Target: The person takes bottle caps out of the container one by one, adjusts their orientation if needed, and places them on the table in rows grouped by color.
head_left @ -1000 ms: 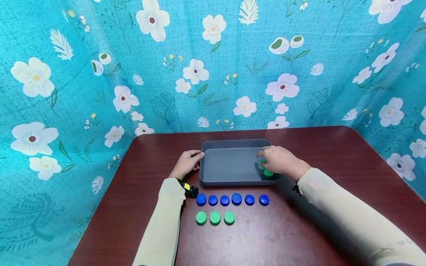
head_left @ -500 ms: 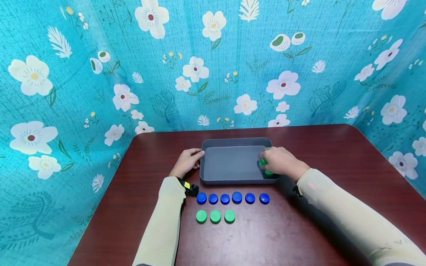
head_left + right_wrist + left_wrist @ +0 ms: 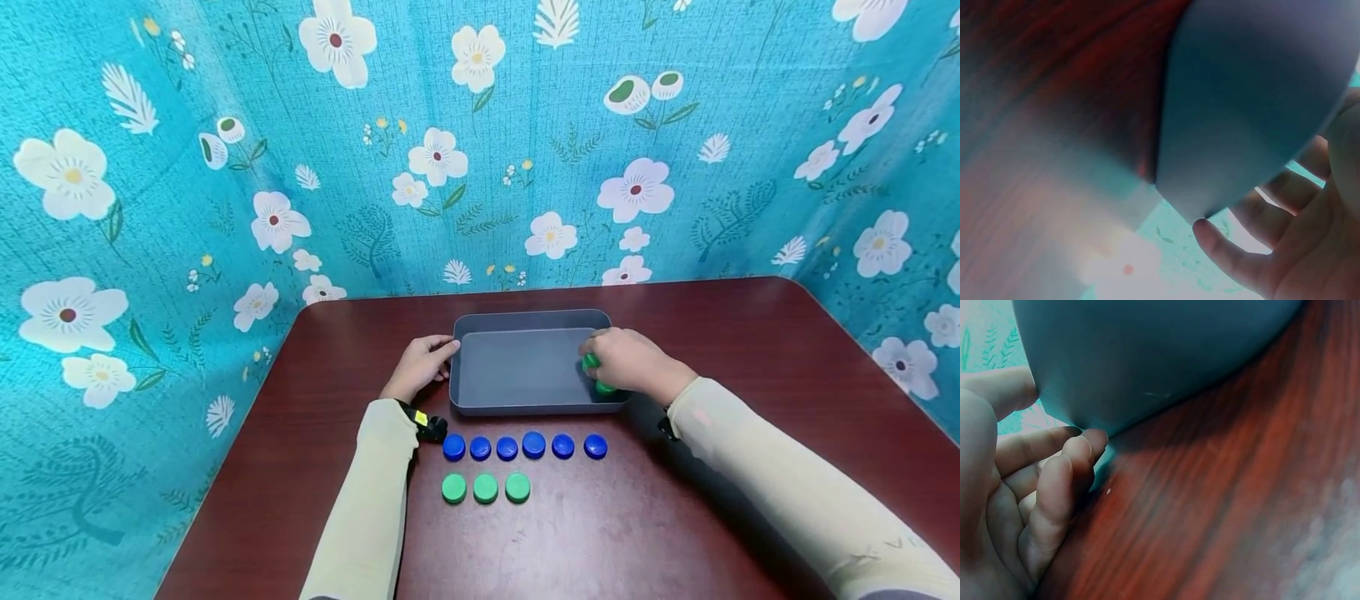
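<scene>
At the left end of the grey tray [image 3: 517,362], my left hand [image 3: 422,367] holds the side, its thumb at the rim. In the left wrist view the curled fingers [image 3: 1054,494] lie against the outer wall. My right hand [image 3: 633,360] reaches over the tray's right end and pinches a green bottle cap [image 3: 590,362] inside it. Another green cap [image 3: 605,388] lies below the hand, partly covered by it. From the right wrist, the tray wall [image 3: 1241,112] hides the fingertips and both caps.
In front of the tray runs a row of several blue caps [image 3: 507,448]. Nearer still are three green caps [image 3: 485,488] in a line. All rest on the dark red wooden table [image 3: 600,533]. A flowered turquoise curtain [image 3: 480,183] hangs behind.
The right hand's fingers have closed round a green cap in the tray, after hovering over it a second ago. The left hand and tray stay put.
</scene>
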A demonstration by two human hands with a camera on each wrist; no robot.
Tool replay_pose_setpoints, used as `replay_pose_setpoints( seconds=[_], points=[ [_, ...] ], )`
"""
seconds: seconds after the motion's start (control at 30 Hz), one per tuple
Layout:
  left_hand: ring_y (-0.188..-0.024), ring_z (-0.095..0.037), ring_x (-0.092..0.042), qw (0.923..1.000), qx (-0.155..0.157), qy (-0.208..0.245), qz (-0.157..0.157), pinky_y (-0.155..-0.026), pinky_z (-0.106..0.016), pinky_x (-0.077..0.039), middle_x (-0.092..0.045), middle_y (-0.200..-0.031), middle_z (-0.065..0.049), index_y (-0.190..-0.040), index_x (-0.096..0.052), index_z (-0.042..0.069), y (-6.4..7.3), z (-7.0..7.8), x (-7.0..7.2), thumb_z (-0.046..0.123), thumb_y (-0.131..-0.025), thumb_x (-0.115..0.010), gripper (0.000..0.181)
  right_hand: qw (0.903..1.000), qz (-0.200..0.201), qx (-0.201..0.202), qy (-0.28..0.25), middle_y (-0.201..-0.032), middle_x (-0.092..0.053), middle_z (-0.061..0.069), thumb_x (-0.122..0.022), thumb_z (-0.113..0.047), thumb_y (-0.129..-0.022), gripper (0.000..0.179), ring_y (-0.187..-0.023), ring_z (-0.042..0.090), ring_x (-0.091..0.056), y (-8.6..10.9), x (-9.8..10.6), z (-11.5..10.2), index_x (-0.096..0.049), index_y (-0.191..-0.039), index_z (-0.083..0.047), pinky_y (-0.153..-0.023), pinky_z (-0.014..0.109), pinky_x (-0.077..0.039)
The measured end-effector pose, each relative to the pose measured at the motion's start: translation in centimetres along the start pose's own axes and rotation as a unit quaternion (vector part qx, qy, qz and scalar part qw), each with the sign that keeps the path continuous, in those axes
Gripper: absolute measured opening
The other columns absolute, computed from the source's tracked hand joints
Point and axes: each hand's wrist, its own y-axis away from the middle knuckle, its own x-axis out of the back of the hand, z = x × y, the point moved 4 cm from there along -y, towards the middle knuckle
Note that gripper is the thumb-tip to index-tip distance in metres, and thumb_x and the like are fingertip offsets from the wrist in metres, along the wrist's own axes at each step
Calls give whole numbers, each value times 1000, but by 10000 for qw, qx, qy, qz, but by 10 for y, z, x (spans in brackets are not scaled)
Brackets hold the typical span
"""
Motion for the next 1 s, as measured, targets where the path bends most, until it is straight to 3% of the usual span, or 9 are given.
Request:
replay_pose_setpoints(
  seconds=[0.27,0.77,1.0],
  points=[
    [-67,-24,-62,10000,52,28,-32,-59,-34,-54,-67,-90,-8,-126,-66,13,-1,1,1,43,-93,-64,45,10000,68,-15,-13,-103,-66,9,-76,-16,-82,29,-56,14,-50,4,12,-7,-74,-110,-9,-52,29,-49],
    [-67,-24,-62,10000,83,-4,-19,-60,-34,-54,-67,-90,-8,-125,-66,13,3,0,2,44,-93,-64,45,9982,404,449,41,-100,-65,8,-75,-12,-82,26,-50,10,-46,16,22,-23,-74,-106,-7,-49,26,-45],
    [-66,-24,-62,10000,-12,22,-29,-59,-34,-54,-67,-90,-8,-125,-67,12,3,2,0,42,-93,-64,44,9961,657,585,3,-94,-64,4,-79,-13,-80,25,-55,7,-50,29,28,-32,-75,-104,-8,-57,28,-51]
  ],
)
